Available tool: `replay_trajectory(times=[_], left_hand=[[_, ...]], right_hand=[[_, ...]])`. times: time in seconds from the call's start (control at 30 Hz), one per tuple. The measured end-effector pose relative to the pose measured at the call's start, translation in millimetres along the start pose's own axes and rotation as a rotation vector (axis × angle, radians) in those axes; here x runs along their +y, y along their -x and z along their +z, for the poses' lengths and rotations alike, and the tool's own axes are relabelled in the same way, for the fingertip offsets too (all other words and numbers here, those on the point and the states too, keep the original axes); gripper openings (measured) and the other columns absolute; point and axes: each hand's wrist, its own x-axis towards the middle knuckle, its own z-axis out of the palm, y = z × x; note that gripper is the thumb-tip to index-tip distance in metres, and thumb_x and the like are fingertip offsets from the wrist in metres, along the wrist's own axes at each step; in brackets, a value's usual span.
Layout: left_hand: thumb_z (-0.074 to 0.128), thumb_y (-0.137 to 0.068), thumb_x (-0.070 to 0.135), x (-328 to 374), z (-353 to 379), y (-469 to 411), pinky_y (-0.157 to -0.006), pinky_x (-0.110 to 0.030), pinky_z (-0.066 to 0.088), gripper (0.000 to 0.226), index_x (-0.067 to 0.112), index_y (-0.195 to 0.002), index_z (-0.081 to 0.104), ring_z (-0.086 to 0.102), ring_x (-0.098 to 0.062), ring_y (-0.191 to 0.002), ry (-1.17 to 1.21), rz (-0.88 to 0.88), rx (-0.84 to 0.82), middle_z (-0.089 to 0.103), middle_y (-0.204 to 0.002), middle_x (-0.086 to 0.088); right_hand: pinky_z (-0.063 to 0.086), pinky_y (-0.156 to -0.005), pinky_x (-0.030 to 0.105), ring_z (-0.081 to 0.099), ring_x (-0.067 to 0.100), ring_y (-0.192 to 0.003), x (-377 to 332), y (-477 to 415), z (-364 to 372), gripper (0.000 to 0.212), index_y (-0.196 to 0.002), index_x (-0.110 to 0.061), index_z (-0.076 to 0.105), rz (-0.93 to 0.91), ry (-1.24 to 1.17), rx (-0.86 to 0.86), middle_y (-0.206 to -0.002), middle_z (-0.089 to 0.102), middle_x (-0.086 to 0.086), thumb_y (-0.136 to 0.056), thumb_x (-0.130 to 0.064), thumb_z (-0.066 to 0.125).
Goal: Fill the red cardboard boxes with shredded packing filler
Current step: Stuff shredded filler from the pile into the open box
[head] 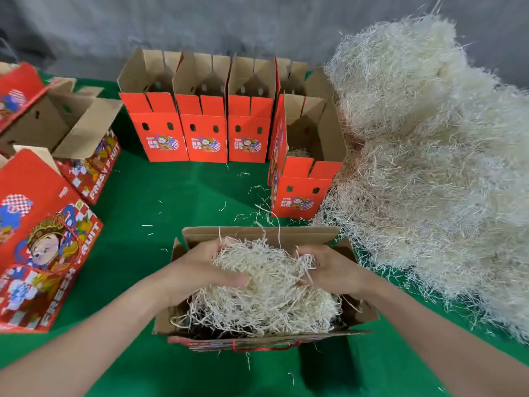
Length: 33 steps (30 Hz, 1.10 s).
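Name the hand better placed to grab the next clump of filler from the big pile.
Right. The right hand is at the near box's right side, and the filler pile lies just beyond it. The left hand would probably have to cross over the box.

The green cloth (177,202) lies mostly bare at centre, offering passage between the near open box (257,336) and the far row of upright boxes (200,133). Both hands (200,270) occupy the near box opening. The filler heap (429,167) blocks the entire right side. One upright box (303,190) stands against the heap. Printed boxes (43,253) obstruct the left edge.
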Motion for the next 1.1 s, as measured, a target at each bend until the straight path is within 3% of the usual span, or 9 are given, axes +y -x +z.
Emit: replay_trajectory(times=[0.13,0.3,0.43,0.57,0.67,0.77,0.8,0.93,1.1], left_hand=[[0.082,-0.048,0.047,7,13,-4,-0.113,-0.037,0.015,0.128,0.018,-0.148,0.008,0.016,-0.017,-0.140,0.088,-0.083,-0.119,0.012,-0.154,0.001],[0.077,-0.052,0.056,3,28,-14,-0.111,-0.039,0.022,0.124,0.018,-0.149,0.008,0.023,-0.023,-0.139,0.002,-0.102,0.012,0.014,-0.155,-0.003],[0.075,-0.045,0.061,-1,20,-12,-0.111,-0.047,0.021,0.132,0.022,-0.149,0.005,0.021,-0.027,-0.140,0.006,-0.121,0.078,0.012,-0.156,-0.004],[0.067,-0.041,0.066,6,6,-9,-0.111,-0.049,0.018,0.128,0.015,-0.147,0.015,0.023,-0.031,-0.138,0.050,-0.123,0.078,0.020,-0.153,-0.006],[0.064,-0.054,0.066,9,3,-12,-0.109,-0.052,0.022,0.115,0.015,-0.146,0.018,0.027,-0.028,-0.137,0.020,-0.102,0.081,0.023,-0.151,0.000],[0.067,-0.066,0.058,10,22,-18,-0.095,-0.040,0.044,0.090,0.017,-0.138,0.033,0.052,-0.012,-0.115,-0.057,-0.012,0.088,0.049,-0.129,0.009],[0.067,-0.066,0.059,10,31,-19,-0.098,-0.039,0.043,0.087,0.018,-0.137,0.037,0.052,-0.011,-0.115,-0.056,0.005,0.067,0.050,-0.131,0.006],[0.060,-0.056,0.074,12,25,-15,-0.108,-0.051,0.025,0.090,0.025,-0.130,0.043,0.038,-0.027,-0.132,-0.049,-0.065,-0.021,0.038,-0.135,0.014],[0.069,-0.047,0.070,7,-14,-6,-0.104,-0.033,0.030,0.100,0.015,-0.128,0.047,0.037,-0.020,-0.132,-0.191,0.006,0.068,0.048,-0.133,0.005]], right_hand=[[0.034,-0.099,0.017,0.040,-0.002,-0.119,-7,-7,13,0.071,-0.140,-0.026,0.029,-0.053,-0.217,-0.063,-0.139,0.032,-0.017,-0.081,-0.002,0.061],[0.048,-0.074,0.010,0.062,-0.007,-0.092,-7,-18,33,0.037,-0.114,-0.026,0.059,-0.006,-0.299,-0.005,-0.104,0.067,-0.015,-0.085,-0.005,0.060],[0.054,-0.077,0.020,0.066,0.007,-0.092,-1,-11,24,0.023,-0.095,-0.027,0.069,0.042,-0.214,-0.041,-0.093,0.072,-0.010,-0.082,-0.009,0.060],[0.039,-0.097,0.058,0.052,0.045,-0.110,7,-3,8,0.030,-0.114,-0.019,0.060,0.123,-0.133,0.056,-0.096,0.070,0.003,-0.084,-0.015,0.056],[0.032,-0.103,0.038,0.053,0.028,-0.114,8,3,-2,0.034,-0.115,-0.031,0.054,0.164,-0.270,0.063,-0.113,0.061,-0.008,-0.083,-0.024,0.062],[0.022,-0.107,0.033,0.035,0.015,-0.130,-9,1,5,0.107,-0.143,-0.029,0.024,0.204,-0.243,-0.171,-0.136,0.034,-0.020,-0.055,-0.064,0.074],[0.024,-0.106,0.032,0.031,0.015,-0.132,-15,-3,14,0.116,-0.146,-0.028,0.017,0.198,-0.203,-0.197,-0.140,0.029,-0.019,-0.053,-0.067,0.074],[0.032,-0.098,0.030,0.041,0.020,-0.121,-14,-15,17,0.087,-0.144,-0.011,0.021,0.228,-0.164,-0.020,-0.147,0.031,0.010,-0.077,-0.036,0.070],[0.020,-0.110,0.044,0.030,0.024,-0.134,0,-5,-5,0.082,-0.145,-0.010,0.023,0.355,-0.251,0.025,-0.149,0.029,0.006,-0.081,-0.041,0.064]])
